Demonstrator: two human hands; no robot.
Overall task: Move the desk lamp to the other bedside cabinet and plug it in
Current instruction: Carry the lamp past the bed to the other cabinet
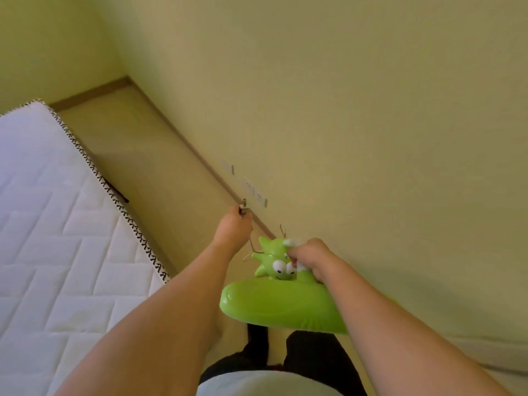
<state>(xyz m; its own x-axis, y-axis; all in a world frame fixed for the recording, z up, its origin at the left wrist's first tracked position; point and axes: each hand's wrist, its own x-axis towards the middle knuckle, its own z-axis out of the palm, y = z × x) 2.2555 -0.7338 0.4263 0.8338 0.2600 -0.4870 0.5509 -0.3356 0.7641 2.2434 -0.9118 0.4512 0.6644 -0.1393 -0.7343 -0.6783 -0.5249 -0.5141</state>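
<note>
Green lamp [285, 298] hangs in the air near the wall, right hand [310, 260] closed in a full grip on its neck; left hand [233, 228] pinches the plug [243, 209] near the sockets [258, 194]. Risk: the short cord [253, 250] pulls taut, tugging the lamp loose

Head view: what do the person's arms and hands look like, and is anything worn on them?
Both forearms are bare all the way to the frame's bottom edge, with no sleeves in view. The left hand and right hand show no gloves, and no watch, bracelet or ring is visible.
</note>
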